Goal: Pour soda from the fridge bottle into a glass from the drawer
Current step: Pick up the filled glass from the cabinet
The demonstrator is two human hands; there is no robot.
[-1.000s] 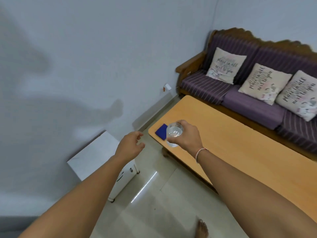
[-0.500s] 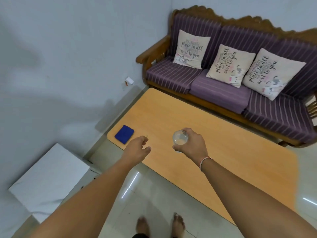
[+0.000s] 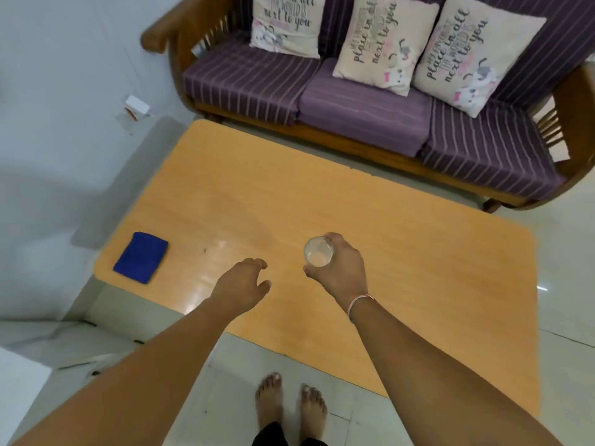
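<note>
Cloth [image 3: 140, 257] on table's [image 3: 322, 204] left end, sofa [image 3: 354, 101] behind table.

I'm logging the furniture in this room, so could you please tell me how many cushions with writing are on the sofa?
3, all leaning against the sofa back: left cushion, middle cushion, right cushion. The frame crops the sofa's top, so more may be hidden.

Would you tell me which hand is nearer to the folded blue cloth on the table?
Left. The left hand hovers empty just right of the folded blue cloth; the right hand, gripping the clear glass, is farther right.
</note>
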